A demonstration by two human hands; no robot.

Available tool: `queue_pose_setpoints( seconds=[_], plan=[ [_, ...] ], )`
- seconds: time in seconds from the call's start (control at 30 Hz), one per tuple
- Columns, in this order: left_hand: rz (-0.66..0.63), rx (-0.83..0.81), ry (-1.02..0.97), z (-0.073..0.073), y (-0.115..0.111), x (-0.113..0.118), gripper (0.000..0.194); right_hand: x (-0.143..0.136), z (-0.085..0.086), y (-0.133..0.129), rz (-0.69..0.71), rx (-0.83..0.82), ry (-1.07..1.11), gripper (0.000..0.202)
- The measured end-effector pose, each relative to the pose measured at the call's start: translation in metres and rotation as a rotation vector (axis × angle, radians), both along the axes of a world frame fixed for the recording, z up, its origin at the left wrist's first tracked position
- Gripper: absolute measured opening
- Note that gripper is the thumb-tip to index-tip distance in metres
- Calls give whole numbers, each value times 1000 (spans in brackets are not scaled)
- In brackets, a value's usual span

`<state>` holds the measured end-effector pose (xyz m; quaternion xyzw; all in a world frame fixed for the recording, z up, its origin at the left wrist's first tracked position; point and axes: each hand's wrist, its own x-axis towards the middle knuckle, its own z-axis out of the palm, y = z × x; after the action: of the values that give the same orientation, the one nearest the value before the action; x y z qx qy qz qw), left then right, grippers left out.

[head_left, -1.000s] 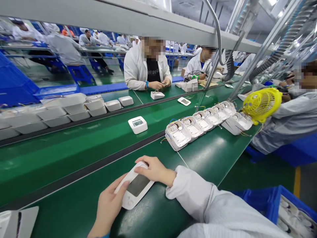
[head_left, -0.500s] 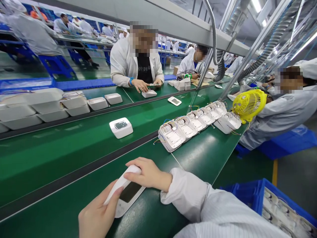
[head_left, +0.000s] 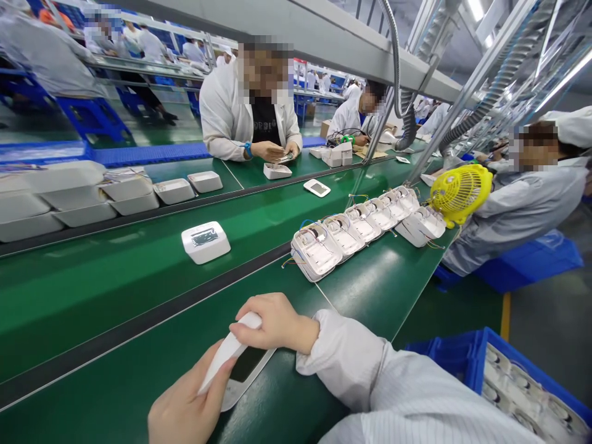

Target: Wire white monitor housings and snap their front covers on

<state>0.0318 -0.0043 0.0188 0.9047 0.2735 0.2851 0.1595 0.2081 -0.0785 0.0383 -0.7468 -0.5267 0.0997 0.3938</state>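
Observation:
Near the front edge of the green bench, my left hand and my right hand are both closed on a white plastic housing. The left grips its lower end, thumb on the near side, and the right grips its upper end. The housing is tilted, its narrow white side facing up. A dark display window shows below, partly covered by my fingers. Whether the side and the windowed face are one piece I cannot tell.
A white device and a windowed cover lie on the conveyor belt. Wired open shells stand in a row at right, near a yellow fan. Blue crate at lower right. A co-worker sits opposite.
The housing has tilted in my hands, so less of its display window shows. The white device on the belt appears further left. The co-worker opposite has drawn a hand back from the shell.

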Motion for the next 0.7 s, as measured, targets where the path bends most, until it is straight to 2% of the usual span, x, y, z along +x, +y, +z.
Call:
queue_pose_setpoints(
  seconds=[0.13,0.23,0.33,0.43,0.57,0.7],
  plan=[
    [31,-78,24,0,0,0,38,1,-2,1,0,8,24,24],
    [88,-214,45,-1,8,0,36,1,-3,1,34,55,70,25],
    [277,-371,31,-1,19,-1,37,2,-5,2,60,40,86,39],
    [441,-488,34,0,25,-2,42,4,-6,5,67,-112,42,42],
    [441,-582,47,3,24,-1,42,9,-9,9,83,-185,-15,45],
    [435,-551,38,5,26,0,39,13,-16,12,90,-146,62,39]
  ],
)
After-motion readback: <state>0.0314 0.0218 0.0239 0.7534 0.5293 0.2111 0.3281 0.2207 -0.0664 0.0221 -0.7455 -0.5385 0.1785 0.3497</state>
